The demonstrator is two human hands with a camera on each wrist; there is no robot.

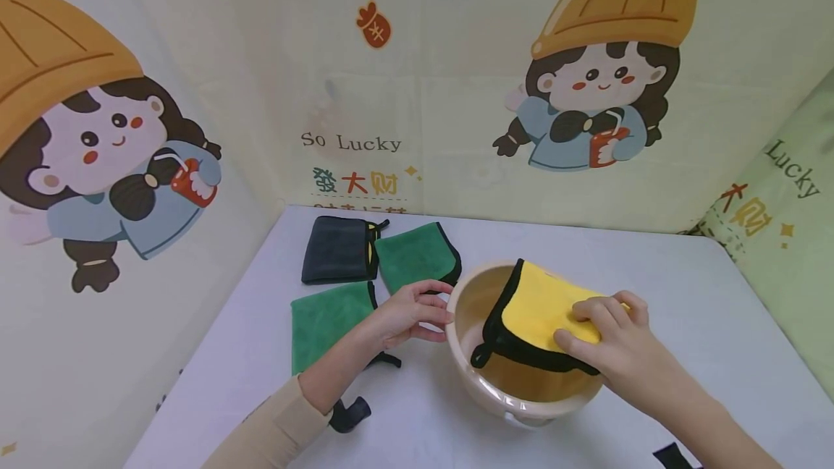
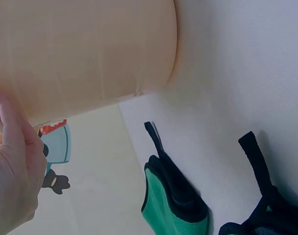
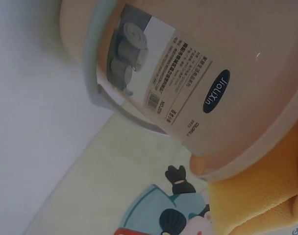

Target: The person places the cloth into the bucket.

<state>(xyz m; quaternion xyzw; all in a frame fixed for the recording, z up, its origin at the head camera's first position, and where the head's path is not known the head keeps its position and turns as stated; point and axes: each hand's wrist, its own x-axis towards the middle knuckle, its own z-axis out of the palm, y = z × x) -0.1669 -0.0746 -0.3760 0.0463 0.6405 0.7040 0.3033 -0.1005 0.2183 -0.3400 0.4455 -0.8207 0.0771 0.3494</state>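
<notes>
A person is holding a black-edged yellow cloth [image 1: 547, 302] over the mouth of a beige bucket [image 1: 478, 386] that is sitting on a white table [image 1: 691, 295]. The right hand [image 1: 612, 331], above the bucket's right rim, is pinching the cloth's right side, with the thumb and the bent fingers pressing into the fabric. A black corner loop [image 1: 481, 355] is hanging at the left of the bucket's mouth; whether the cloth is touching the inner wall, one cannot tell.

The left hand [image 1: 417, 313] is resting its fingertips on the bucket's left rim, its fingers bending loosely and standing slightly apart. A beige sleeve [image 1: 280, 418] is covering part of that forearm, to the left of the bucket.

Two green cloths with black edging are lying near the bucket: one [image 1: 417, 255] just beyond its far left side, the other [image 1: 329, 324] to its left, partly passing beneath the forearm. A dark grey cloth [image 1: 339, 250] is lying farther off, beyond the bucket and to its left. A black strap [image 1: 352, 415] is showing to the bucket's near left, and a black piece [image 1: 674, 456] is showing to its near right.

On the bucket's outer wall, a printed label [image 3: 188, 73] is displaying the name "JiaLiXin" beside a pale grey handle [image 3: 92, 54]. Behind the bucket, a cream backdrop [image 1: 456, 107] is carrying cartoon figures and the words "So Lucky."
</notes>
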